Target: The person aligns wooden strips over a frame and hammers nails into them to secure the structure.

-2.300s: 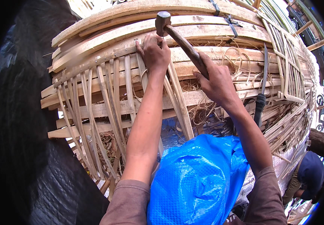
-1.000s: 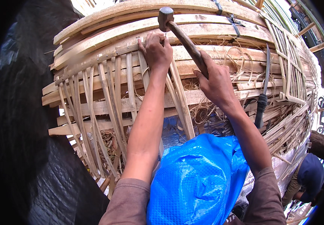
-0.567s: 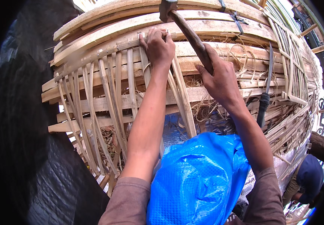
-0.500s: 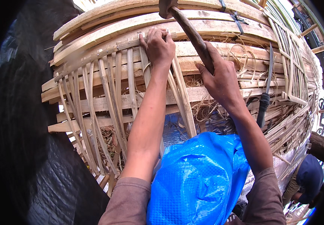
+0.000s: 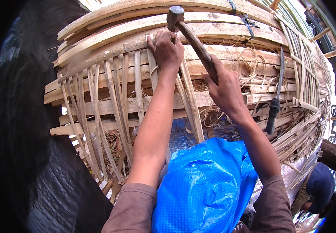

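Nearest, bottom centre of frame: blue woven plastic sheet (image 5: pixel 205 186), crumpled, bulging between the two forearms. No label readable on it. Black sheeting (image 5: pixel 32 155) fills the left side of frame.

Mid frame: bamboo lattice frame (image 5: pixel 109 101), thin vertical strips woven over horizontal slats, loose shavings and fibre showing in the gaps behind. Thicker curved wooden slats (image 5: pixel 137 27) stacked along the top, bending toward the upper right.

Left hand (image 5: pixel 168 48), upper centre: fingers curled and pressed onto the top of a vertical strip where it meets a horizontal slat. Cannot tell whether it pinches anything small.

Right hand (image 5: pixel 224 87), centre right: closed tight round the wooden handle of a hammer (image 5: pixel 187 31). Handle runs up-left from the fist; metal head sits at top centre, just above the left hand's fingers, close to the slat.

Right of the right hand: knife (image 5: pixel 275 101) with dark handle, blade pointing up, stuck upright in the slats, well apart from both hands.

Far lower right: another person (image 5: pixel 319 186) in dark clothing, partly cut off by the rim.
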Available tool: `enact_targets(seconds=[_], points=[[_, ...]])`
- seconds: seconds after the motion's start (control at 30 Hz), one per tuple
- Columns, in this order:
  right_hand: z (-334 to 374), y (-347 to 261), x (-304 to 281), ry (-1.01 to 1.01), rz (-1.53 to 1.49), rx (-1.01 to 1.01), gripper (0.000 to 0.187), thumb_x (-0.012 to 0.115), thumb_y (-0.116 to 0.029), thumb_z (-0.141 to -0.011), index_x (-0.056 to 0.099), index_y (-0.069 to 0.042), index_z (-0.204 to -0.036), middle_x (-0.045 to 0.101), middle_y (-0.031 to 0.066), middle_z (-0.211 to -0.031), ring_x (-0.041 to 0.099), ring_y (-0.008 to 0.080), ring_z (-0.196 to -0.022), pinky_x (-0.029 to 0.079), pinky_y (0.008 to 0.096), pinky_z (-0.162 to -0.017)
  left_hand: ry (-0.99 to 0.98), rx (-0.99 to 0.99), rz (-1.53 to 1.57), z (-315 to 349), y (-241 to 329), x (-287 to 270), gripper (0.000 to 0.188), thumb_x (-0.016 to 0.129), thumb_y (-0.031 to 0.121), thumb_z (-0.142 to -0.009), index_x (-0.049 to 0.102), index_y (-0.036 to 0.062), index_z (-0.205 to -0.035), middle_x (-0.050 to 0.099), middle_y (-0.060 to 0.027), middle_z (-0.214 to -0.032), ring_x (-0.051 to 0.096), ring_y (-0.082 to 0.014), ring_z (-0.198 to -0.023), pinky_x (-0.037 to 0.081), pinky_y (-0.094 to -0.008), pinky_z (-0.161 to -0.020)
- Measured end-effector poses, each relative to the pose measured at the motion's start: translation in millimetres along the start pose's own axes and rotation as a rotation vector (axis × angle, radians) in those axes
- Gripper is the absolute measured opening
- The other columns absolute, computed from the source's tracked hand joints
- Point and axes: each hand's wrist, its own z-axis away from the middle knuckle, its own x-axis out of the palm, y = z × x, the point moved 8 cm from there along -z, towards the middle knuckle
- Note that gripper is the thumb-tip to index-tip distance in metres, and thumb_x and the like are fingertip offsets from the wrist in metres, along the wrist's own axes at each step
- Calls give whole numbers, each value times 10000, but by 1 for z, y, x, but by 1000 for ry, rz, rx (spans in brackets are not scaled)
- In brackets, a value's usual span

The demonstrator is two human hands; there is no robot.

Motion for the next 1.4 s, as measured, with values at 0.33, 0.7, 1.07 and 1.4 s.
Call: enact_targets(seconds=[0.33, 0.7, 1.07, 1.4], points=[[-1, 1, 3, -15, 3, 25, 545, 668, -119, -875, 460, -31, -1371, 681, 194, -772, 661, 388, -760, 393, 471, -779, 20, 7, 0, 1, 1, -4, 33, 710, 98, -819, 680, 111, -819, 715, -71, -1026, 614, -260, -1169, 162, -559, -1197], [7, -3, 2, 18, -38, 39, 531, 647, -103, -893, 447, -36, -1381, 678, 181, -800, 643, 384, -765, 384, 458, -791, 14, 4, 11, -2, -2, -3, 18, 699, 125, -821, 699, 107, -826, 724, -57, -1002, 643, -246, -1087, 159, -558, -1193], [3, -13, -4, 122, -138, -16, 533, 666, -42, -850, 482, 22, -1346, 643, 273, -809, 648, 451, -726, 473, 509, -649, 19, -16, 24, -1, -4, -4, 14, 690, 106, -808, 699, 106, -819, 716, -49, -986, 635, -234, -1085, 181, -554, -1187], [-2, -15, -4, 100, -132, -9, 539, 665, -51, -858, 471, 36, -1354, 640, 285, -787, 652, 452, -720, 479, 500, -644, -7, -45, 4, -2, -1, -5, 28, 683, 125, -821, 705, 108, -828, 721, -62, -1007, 633, -241, -1108, 186, -540, -1188]])
